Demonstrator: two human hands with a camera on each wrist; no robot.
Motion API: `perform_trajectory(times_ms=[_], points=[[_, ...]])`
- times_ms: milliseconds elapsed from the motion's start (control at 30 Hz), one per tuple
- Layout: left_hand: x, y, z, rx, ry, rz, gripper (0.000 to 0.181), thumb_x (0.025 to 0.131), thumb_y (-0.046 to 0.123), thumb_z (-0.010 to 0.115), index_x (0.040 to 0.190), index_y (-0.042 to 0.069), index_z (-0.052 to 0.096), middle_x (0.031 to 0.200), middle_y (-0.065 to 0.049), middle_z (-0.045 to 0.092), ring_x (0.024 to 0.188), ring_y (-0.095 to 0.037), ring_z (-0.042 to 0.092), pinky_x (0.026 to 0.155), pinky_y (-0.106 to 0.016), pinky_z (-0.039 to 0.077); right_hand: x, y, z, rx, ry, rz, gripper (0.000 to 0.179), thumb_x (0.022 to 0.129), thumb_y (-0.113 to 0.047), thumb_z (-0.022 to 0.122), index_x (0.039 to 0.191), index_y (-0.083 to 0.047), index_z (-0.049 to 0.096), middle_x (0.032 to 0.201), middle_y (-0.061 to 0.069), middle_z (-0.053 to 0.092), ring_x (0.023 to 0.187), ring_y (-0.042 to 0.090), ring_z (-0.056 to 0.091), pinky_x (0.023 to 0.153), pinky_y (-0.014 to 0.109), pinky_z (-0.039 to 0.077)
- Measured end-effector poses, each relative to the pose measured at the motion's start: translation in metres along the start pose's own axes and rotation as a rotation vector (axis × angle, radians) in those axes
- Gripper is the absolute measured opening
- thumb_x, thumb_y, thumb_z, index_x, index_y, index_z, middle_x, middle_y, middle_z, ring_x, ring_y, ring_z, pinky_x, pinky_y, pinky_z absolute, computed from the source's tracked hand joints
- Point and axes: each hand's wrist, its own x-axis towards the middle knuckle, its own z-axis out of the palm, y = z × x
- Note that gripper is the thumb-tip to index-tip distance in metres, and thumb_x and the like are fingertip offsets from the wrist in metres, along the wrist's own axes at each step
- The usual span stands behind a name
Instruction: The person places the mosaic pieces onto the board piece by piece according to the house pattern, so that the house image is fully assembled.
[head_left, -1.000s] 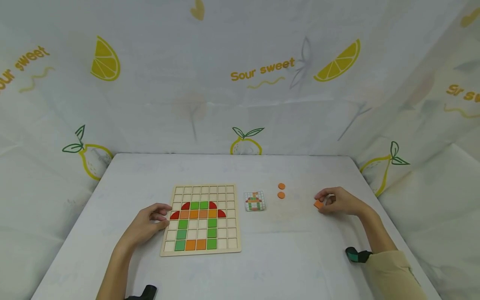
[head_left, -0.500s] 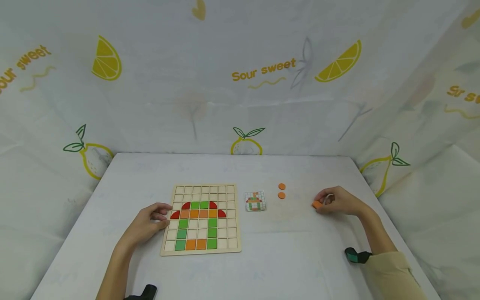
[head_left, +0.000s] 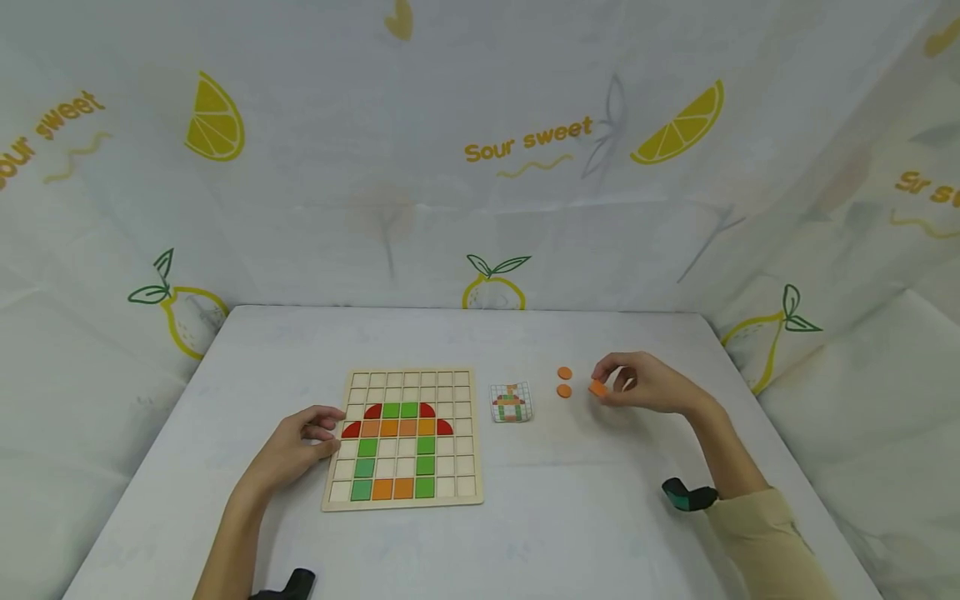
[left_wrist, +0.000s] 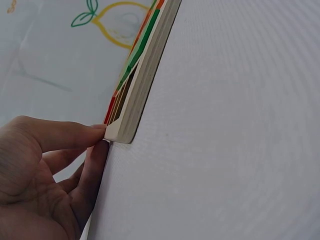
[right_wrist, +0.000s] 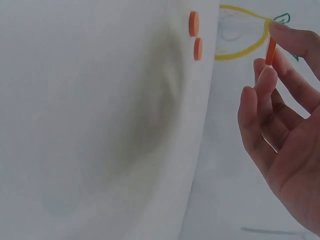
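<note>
My right hand pinches an orange square tile between thumb and fingertips, above the table. In the right wrist view the tile shows as a thin edge between the thumb and a finger. My left hand touches the left edge of a wooden grid board, thumb and fingertips set apart along that edge. Red, green and orange tiles lie in the board's cells in a mushroom-like pattern. Seen from the left wrist, the thumb tip is right at the board's corner.
Two orange round pieces lie just left of the right hand. Between them and the board is a small card with a printed coloured pattern. A white cloth with lemon prints hangs behind the white table.
My right hand has moved left and slightly away from me with the orange square tile, closer to the two round pieces. The left hand and the board have stayed in place.
</note>
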Motion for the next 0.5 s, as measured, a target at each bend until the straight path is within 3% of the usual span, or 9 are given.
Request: perform_trajectory(times_ms=[200, 500], points=[[0.0, 0.0, 0.0, -0.003, 0.0, -0.009, 0.045, 0.095, 0.006, 0.075, 0.138, 0.002, 0.066, 0.122, -0.015, 0.066, 0.103, -0.02, 0.064, 0.084, -0.022, 0.05, 0.025, -0.027, 0.008, -0.02, 0.008, -0.039, 0.026, 0.091, -0.01, 0.086, 0.115, -0.009, 0.075, 0.109, 0.008, 0.072, 0.08, 0.013, 0.064, 0.077, 0.024, 0.057], [0.001, 0.0, 0.0, -0.002, -0.001, -0.001, 0.044, 0.095, 0.007, 0.076, 0.138, 0.002, 0.066, 0.122, -0.014, 0.066, 0.103, -0.019, 0.064, 0.083, -0.023, 0.05, 0.063, -0.061, 0.022, 0.017, -0.053, -0.094, 0.03, 0.091, -0.013, 0.087, 0.118, -0.012, 0.075, 0.108, 0.007, 0.072, 0.082, 0.018, 0.064, 0.079, 0.026, 0.059]])
